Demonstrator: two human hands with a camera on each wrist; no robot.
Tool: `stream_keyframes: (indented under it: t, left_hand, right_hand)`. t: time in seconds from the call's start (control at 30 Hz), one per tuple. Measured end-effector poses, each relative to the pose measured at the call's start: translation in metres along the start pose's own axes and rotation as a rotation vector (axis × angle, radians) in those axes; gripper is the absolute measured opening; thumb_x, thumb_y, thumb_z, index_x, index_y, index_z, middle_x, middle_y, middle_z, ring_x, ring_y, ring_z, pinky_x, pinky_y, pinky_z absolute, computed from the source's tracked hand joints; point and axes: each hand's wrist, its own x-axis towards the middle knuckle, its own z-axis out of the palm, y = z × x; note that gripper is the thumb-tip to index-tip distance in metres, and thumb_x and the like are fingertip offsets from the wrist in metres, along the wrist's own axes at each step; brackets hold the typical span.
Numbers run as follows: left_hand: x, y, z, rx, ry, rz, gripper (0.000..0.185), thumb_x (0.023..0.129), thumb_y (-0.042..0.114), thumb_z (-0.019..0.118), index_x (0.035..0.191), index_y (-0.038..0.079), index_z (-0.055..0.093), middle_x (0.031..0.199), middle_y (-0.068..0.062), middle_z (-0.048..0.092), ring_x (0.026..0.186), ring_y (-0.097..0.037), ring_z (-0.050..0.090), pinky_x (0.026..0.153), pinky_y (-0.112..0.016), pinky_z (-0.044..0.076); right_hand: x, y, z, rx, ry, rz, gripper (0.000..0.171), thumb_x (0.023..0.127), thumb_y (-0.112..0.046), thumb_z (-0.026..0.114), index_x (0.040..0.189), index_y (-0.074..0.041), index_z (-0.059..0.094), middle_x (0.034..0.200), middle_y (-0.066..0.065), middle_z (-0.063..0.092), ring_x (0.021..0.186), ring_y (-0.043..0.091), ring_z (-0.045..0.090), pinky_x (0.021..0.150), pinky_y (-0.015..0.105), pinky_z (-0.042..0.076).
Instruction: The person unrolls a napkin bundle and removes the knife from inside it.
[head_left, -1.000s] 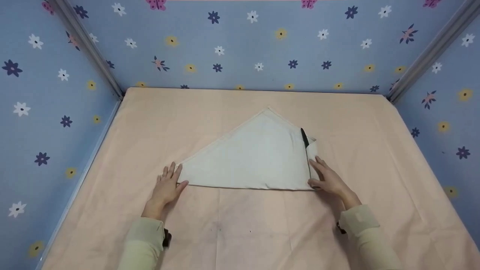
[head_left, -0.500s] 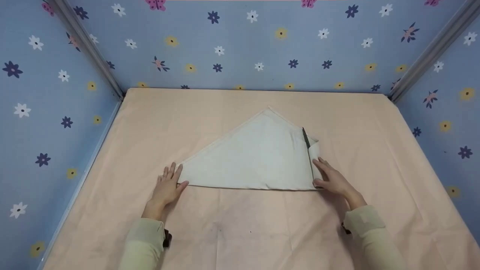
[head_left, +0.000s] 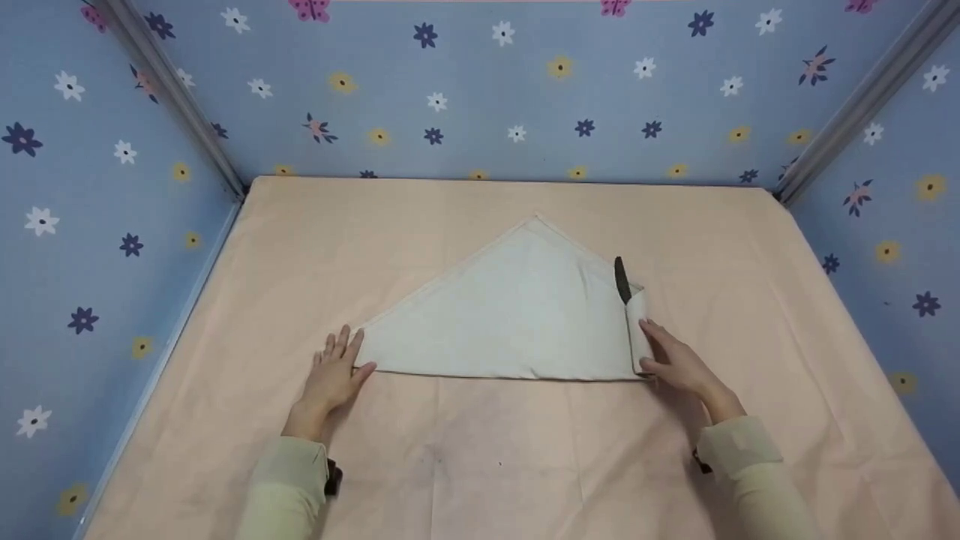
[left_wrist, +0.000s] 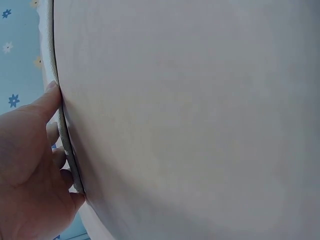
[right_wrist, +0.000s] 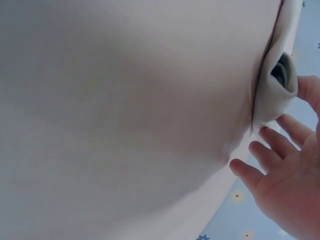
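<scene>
One pale, angular cloth is lying mostly unrolled, only its three-o'clock end wrapping a dark, blade-like utensil; left hand and right hand, loosely spread, are touching it.

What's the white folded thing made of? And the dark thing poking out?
The white folded thing looks like matte fabric: it creases and rolls. The dark thing might be metal or plastic: its slim outline looks stiff, but its finish is unclear.
</scene>
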Motion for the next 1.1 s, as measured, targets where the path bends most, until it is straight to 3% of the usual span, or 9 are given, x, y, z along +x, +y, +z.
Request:
stream_keyframes:
  t: [0.3, 0.8, 1.1]
  left_hand:
    - [0.000, 0.000, 0.001, 0.025, -0.001, 0.002, 0.064, 0.092, 0.036, 0.044, 0.140, 0.000, 0.019, 0.143, -0.025, 0.009, 0.129, -0.045, 0.003, 0.100, -0.060, 0.006]
    - [0.001, 0.000, 0.001, 0.033, 0.009, 0.013, 0.063, 0.093, 0.035, 0.044, 0.139, -0.001, 0.021, 0.143, -0.026, 0.010, 0.129, -0.045, 0.004, 0.100, -0.060, 0.007]
    - [0.000, -0.001, 0.001, 0.026, 0.011, 0.015, 0.063, 0.093, 0.034, 0.044, 0.139, -0.001, 0.020, 0.143, -0.026, 0.010, 0.128, -0.045, 0.004, 0.100, -0.060, 0.006]
  right_hand:
    - [-0.002, 0.000, 0.000, 0.006, -0.003, 0.015, 0.066, 0.088, -0.020, 0.055, 0.142, -0.007, 0.018, 0.144, 0.021, 0.014, 0.130, 0.040, 0.013, 0.104, 0.050, 0.012]
    - [-0.001, -0.019, 0.007, 0.028, 0.115, -0.021, 0.061, 0.086, -0.011, 0.057, 0.137, 0.001, 0.027, 0.143, 0.025, 0.015, 0.129, 0.041, 0.014, 0.103, 0.049, 0.015]
    - [0.005, -0.026, 0.016, 0.026, 0.155, -0.031, 0.060, 0.086, -0.014, 0.059, 0.135, 0.004, 0.030, 0.143, 0.024, 0.015, 0.129, 0.040, 0.016, 0.103, 0.049, 0.017]
